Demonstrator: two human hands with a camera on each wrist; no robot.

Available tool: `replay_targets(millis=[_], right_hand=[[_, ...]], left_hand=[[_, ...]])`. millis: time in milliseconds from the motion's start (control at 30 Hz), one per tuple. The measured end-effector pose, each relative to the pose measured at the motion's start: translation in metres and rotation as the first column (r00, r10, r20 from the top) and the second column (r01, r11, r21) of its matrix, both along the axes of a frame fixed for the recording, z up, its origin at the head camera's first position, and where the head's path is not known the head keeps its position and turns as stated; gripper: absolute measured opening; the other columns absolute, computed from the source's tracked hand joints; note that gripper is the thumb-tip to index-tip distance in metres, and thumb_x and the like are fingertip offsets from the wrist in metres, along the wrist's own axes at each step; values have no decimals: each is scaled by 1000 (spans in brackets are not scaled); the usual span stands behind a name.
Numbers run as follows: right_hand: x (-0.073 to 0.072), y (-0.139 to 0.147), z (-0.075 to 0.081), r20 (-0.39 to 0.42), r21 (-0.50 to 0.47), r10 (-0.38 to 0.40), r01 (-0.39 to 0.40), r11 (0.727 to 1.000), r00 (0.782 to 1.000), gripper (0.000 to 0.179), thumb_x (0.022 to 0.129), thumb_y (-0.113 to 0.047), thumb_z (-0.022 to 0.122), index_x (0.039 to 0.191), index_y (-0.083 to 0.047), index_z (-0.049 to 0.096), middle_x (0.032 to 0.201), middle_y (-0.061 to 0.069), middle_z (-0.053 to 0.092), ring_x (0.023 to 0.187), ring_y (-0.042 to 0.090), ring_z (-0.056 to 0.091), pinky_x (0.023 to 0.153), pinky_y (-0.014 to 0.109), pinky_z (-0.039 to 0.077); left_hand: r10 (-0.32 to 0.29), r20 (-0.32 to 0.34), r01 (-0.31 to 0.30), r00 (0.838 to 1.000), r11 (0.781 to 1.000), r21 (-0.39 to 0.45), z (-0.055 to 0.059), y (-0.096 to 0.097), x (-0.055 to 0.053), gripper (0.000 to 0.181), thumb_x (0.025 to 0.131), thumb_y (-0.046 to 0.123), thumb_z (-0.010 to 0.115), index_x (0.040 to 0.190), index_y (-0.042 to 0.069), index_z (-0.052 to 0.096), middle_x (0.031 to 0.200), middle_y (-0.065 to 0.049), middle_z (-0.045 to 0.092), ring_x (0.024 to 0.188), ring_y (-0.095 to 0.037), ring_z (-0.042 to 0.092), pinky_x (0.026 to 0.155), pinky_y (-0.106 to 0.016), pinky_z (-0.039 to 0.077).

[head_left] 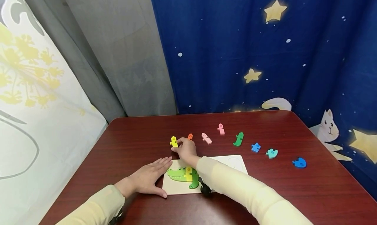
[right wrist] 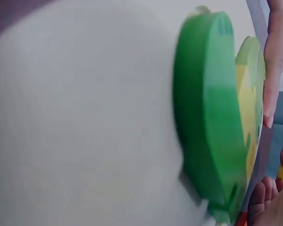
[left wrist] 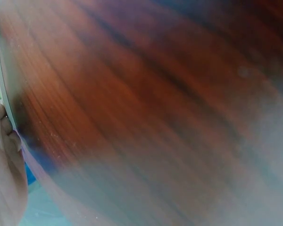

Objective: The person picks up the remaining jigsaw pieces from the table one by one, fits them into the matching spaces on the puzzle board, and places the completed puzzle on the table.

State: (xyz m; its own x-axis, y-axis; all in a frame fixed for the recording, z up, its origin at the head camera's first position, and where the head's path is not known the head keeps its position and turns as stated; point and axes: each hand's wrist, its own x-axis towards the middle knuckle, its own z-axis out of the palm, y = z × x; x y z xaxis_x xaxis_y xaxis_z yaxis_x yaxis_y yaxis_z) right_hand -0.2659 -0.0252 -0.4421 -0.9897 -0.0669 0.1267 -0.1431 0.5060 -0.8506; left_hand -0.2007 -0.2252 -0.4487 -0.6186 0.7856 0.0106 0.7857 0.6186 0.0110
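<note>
My right hand (head_left: 187, 151) reaches over the puzzle board and pinches a yellow puzzle piece (head_left: 173, 141) just beyond the board's far edge. That piece shows as a small yellow bit between thumb and fingers in the right wrist view. My left hand (head_left: 147, 176) lies with straight fingers along the left edge of the pale board (head_left: 173, 189). On the board sit a green crocodile-head piece (head_left: 175, 175), a yellow piece (head_left: 188, 175) and a green piece with a foot (head_left: 194, 181). My right sleeve covers part of the board.
Beyond the board lie an orange piece (head_left: 190, 136), two pink pieces (head_left: 207, 138) and a green piece (head_left: 239, 139). Farther right are a blue piece (head_left: 256, 147), a teal piece (head_left: 271, 153) and a rounded blue piece (head_left: 299, 163). All lie on the reddish-brown table (head_left: 141, 130).
</note>
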Motion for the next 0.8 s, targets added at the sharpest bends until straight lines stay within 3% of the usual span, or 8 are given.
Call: replay_targets(millis=[800], right_hand=[[6,39,10,-125,-13,51,-53,998,991,28,82,-17,80,104,-5,68,79,-2,57,74,13,54,63,22,49]], left_hand=[[14,-1,-14,1000,1000,-23,-2,0,-1,118,74,86,46,152,0,26,158,-14,22,145,-25,21,116,-37,22]])
